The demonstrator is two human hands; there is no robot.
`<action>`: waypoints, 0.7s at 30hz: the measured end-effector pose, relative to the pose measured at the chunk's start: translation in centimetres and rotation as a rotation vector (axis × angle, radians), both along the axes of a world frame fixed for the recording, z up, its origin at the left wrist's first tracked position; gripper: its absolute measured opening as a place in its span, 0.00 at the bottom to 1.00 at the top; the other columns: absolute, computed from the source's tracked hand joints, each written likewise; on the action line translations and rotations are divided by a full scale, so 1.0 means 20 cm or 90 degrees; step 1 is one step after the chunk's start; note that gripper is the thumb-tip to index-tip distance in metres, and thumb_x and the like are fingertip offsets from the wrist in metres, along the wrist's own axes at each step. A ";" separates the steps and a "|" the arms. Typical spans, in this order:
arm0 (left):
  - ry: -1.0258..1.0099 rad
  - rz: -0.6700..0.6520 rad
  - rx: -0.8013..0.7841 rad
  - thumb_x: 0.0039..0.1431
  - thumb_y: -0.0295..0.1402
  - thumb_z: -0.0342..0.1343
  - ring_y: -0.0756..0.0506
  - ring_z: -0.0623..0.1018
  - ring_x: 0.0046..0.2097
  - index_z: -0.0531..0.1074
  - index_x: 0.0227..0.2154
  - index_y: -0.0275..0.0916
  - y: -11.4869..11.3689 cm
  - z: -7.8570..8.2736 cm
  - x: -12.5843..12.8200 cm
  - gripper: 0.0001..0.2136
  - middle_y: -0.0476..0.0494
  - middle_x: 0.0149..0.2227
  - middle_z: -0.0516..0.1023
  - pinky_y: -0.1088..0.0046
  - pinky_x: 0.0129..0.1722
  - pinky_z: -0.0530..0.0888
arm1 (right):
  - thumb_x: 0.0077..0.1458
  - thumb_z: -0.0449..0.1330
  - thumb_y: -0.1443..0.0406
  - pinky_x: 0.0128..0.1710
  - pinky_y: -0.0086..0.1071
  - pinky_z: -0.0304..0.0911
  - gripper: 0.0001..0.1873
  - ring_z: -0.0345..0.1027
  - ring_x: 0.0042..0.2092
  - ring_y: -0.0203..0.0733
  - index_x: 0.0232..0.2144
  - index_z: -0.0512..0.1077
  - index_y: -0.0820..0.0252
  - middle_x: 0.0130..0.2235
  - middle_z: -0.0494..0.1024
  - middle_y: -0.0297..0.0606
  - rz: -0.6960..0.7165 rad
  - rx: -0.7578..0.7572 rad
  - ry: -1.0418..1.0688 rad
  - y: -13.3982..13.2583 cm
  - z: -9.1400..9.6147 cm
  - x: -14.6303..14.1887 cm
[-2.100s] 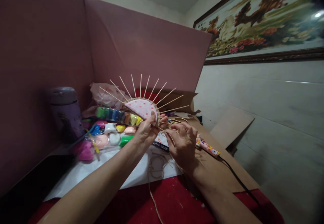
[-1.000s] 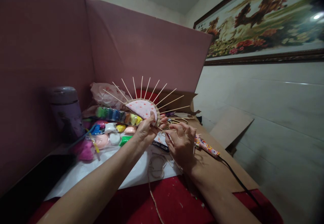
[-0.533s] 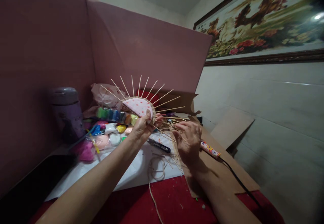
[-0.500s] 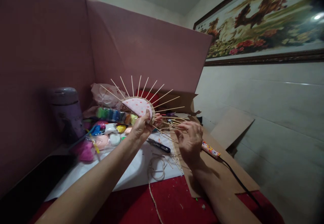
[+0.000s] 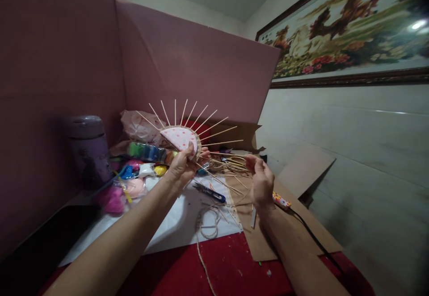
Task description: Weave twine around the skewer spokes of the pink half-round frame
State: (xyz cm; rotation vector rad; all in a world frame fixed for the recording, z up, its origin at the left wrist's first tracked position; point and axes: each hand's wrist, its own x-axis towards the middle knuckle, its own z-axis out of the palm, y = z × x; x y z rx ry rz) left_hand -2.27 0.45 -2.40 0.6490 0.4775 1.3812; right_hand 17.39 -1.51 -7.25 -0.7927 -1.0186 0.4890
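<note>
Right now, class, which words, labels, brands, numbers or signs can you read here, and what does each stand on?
None can be read for certain.
Bottle: faint pale marks on its side, too blurred to read.
Framed picture: tiny dark marks near its upper left corner, too small to read.
Snips: pale marks on the handle, too small to tell whether they are letters.
Half-circle with sticks: dots, no writing seen.

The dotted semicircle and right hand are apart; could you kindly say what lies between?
In the head view, a thin stick runs from the dotted semicircle to the right hand; loose sticks show below it.
</note>
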 end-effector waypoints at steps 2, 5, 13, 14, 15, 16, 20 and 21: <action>0.007 0.003 0.001 0.59 0.32 0.47 0.46 0.78 0.27 0.71 0.29 0.28 0.00 0.01 -0.02 0.12 0.36 0.26 0.78 0.66 0.35 0.76 | 0.53 0.45 0.45 0.43 0.40 0.61 0.29 0.69 0.41 0.44 0.39 0.70 0.62 0.40 0.75 0.45 0.093 -0.036 0.010 -0.01 0.00 -0.02; -0.002 0.005 0.004 0.60 0.32 0.46 0.47 0.77 0.25 0.71 0.31 0.27 0.02 0.01 -0.04 0.13 0.36 0.27 0.78 0.67 0.34 0.76 | 0.52 0.43 0.42 0.35 0.37 0.65 0.30 0.71 0.38 0.43 0.41 0.67 0.59 0.40 0.75 0.44 0.158 -0.053 0.021 -0.03 0.01 -0.03; -0.029 -0.033 -0.008 0.59 0.35 0.47 0.47 0.77 0.26 0.72 0.34 0.27 0.07 0.00 -0.10 0.14 0.36 0.27 0.78 0.70 0.33 0.76 | 0.51 0.55 0.52 0.30 0.31 0.61 0.17 0.66 0.30 0.37 0.33 0.72 0.58 0.31 0.75 0.37 0.194 -0.110 -0.113 -0.03 -0.01 -0.03; -0.027 -0.036 -0.013 0.59 0.35 0.48 0.48 0.77 0.25 0.72 0.35 0.27 0.07 0.00 -0.10 0.14 0.36 0.26 0.78 0.70 0.32 0.76 | 0.52 0.55 0.53 0.33 0.32 0.61 0.16 0.67 0.33 0.38 0.34 0.73 0.58 0.33 0.75 0.38 0.207 -0.105 -0.107 -0.03 -0.01 -0.03; -0.023 -0.038 -0.018 0.59 0.34 0.48 0.48 0.77 0.24 0.72 0.35 0.27 0.07 0.01 -0.10 0.13 0.37 0.26 0.78 0.71 0.31 0.76 | 0.52 0.54 0.53 0.35 0.33 0.61 0.16 0.67 0.34 0.38 0.34 0.73 0.57 0.36 0.75 0.39 0.220 -0.099 -0.091 -0.03 -0.01 -0.03; -0.018 -0.041 -0.021 0.58 0.32 0.48 0.49 0.76 0.24 0.71 0.35 0.27 0.06 0.01 -0.10 0.12 0.37 0.25 0.78 0.72 0.30 0.76 | 0.53 0.54 0.54 0.36 0.33 0.61 0.15 0.67 0.36 0.39 0.35 0.73 0.56 0.38 0.75 0.38 0.231 -0.093 -0.075 -0.03 0.00 -0.03; 0.015 -0.070 -0.020 0.56 0.24 0.48 0.49 0.77 0.24 0.71 0.33 0.29 0.03 0.03 -0.08 0.07 0.38 0.27 0.79 0.72 0.31 0.76 | 0.48 0.60 0.59 0.39 0.32 0.59 0.09 0.65 0.37 0.39 0.32 0.73 0.57 0.35 0.74 0.35 0.231 -0.080 -0.124 -0.04 0.01 -0.04; 0.029 -0.087 -0.022 0.56 0.23 0.48 0.48 0.77 0.25 0.72 0.33 0.29 0.02 0.03 -0.07 0.07 0.38 0.27 0.79 0.70 0.31 0.76 | 0.47 0.61 0.60 0.39 0.32 0.59 0.08 0.65 0.36 0.38 0.30 0.73 0.58 0.32 0.74 0.35 0.222 -0.078 -0.147 -0.04 0.00 -0.04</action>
